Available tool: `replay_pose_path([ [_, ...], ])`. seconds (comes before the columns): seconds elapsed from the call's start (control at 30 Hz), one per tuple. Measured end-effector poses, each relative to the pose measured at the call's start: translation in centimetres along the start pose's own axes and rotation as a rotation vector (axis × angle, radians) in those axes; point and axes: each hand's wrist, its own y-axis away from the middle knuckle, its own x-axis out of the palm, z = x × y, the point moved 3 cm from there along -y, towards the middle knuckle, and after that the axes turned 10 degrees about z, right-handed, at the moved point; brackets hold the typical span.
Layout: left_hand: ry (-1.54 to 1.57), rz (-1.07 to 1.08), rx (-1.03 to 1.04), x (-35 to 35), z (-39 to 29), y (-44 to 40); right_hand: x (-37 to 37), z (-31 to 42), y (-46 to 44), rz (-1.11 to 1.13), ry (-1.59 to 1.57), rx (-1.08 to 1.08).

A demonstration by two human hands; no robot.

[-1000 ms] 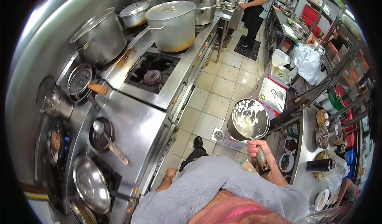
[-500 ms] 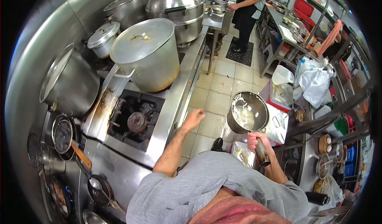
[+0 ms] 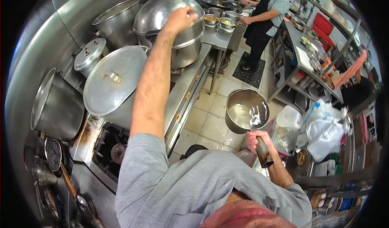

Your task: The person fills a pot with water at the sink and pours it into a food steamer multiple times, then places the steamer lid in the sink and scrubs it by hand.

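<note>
My right hand (image 3: 259, 141) is wrapped round the long, dark, stained handle of a deep saucepan (image 3: 233, 120). Whitish streaks and shiny reflections show inside this pan, which hangs above the tiled floor. My left hand (image 3: 180, 20) is stretched far forward, in front of the domed metal lid (image 3: 152, 13) of a large steamer (image 3: 188, 51). Its fingers are curled, with nothing visible in them; whether they touch the lid I cannot tell. My left forearm passes over a big lidded stockpot (image 3: 109, 80) and hides part of it.
Other tall pots (image 3: 58, 106) line the stove's back wall, beside a gas burner (image 3: 118, 153). A co-worker (image 3: 263, 25) in a dark apron stands ahead by metal bowls (image 3: 228, 23). Shelving and white plastic bags (image 3: 324, 126) are on the right.
My left hand has moved forward from beside the stove to the steamer lid. The view has shifted toward the steamer. My right hand still holds the saucepan.
</note>
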Motion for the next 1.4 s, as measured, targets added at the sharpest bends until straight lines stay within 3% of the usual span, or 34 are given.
replay_pose_path([
  [0.1,-0.151,-0.005,-0.053,-1.9,4.1,-7.3,0.9,4.9,-1.7,-0.018,-0.014,-0.042],
  [0.17,-0.255,-0.038,-0.204,-3.1,7.5,-11.0,1.0,8.2,-3.5,0.007,-0.006,-0.064],
  [0.27,-0.478,-0.036,-0.192,-4.5,12.2,-16.7,2.7,13.0,-5.8,-0.039,0.087,-0.148],
  [0.33,-0.527,-0.1,-0.207,-5.1,13.8,-19.1,4.3,16.4,-7.5,-0.053,0.091,-0.205],
  [0.5,-0.531,-0.004,-0.304,-4.4,17.7,-24.6,6.7,23.6,-12.4,0.002,0.066,-0.242],
  [0.67,-0.651,0.167,-0.483,-4.7,19.2,-25.4,10.2,29.9,-16.3,0.122,0.018,-0.275],
  [0.83,-0.631,0.197,-0.428,-5.8,20.9,-25.0,13.4,35.2,-19.4,0.26,-0.025,-0.18],
  [0.93,-0.589,0.293,-0.438,-7.6,16.2,-22.5,15.1,38.1,-21.1,0.339,-0.03,-0.116],
  [1.03,-0.513,0.029,-0.398,-10.2,14.1,-20.8,17.4,40.5,-22.6,0.429,0.039,-0.051],
  [1.17,-0.408,0.06,-0.476,-14.7,15.1,-18.2,20.4,43.1,-25.0,0.546,0.034,0.115],
  [1.23,-0.272,-0.038,-0.479,-17.0,18.8,-16.9,21.9,44.1,-26.3,0.58,0.032,0.172],
  [1.4,-0.219,-0.194,-0.526,-18.9,18.5,-12.9,25.0,45.1,-29.6,0.661,0.055,0.23],
])
